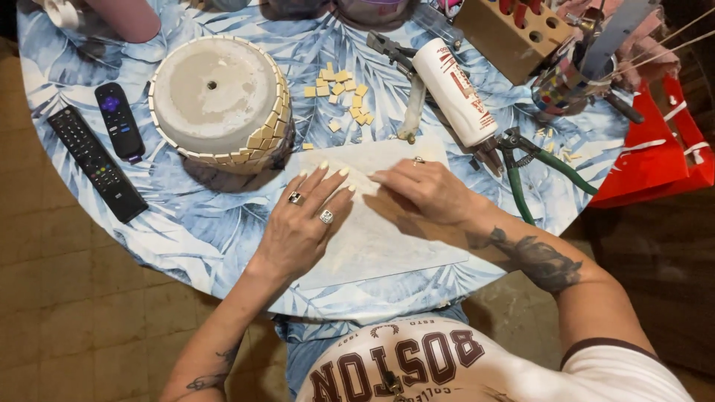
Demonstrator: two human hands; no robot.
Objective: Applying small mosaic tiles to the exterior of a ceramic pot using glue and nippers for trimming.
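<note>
My left hand [302, 219] lies flat on a pale sheet [387, 238] spread on the round table, fingers apart, with rings on two fingers. My right hand [428, 190] rests on the same sheet just to the right, fingertips pointing left and almost meeting the left hand's. I cannot tell whether its fingers pinch anything small. An upturned round pot [216, 100], its side partly clad in small cream tiles, stands just beyond the left hand. Loose cream tile pieces [339, 93] lie scattered behind the sheet.
Two black remotes [97, 160] [119, 119] lie at the left. A white glue bottle [454, 89] lies on its side; green-handled nippers [536, 167] sit to the right. A wooden block with holes [506, 33], a mosaic cup of tools [566, 78] and a red bag [655, 152] crowd the far right.
</note>
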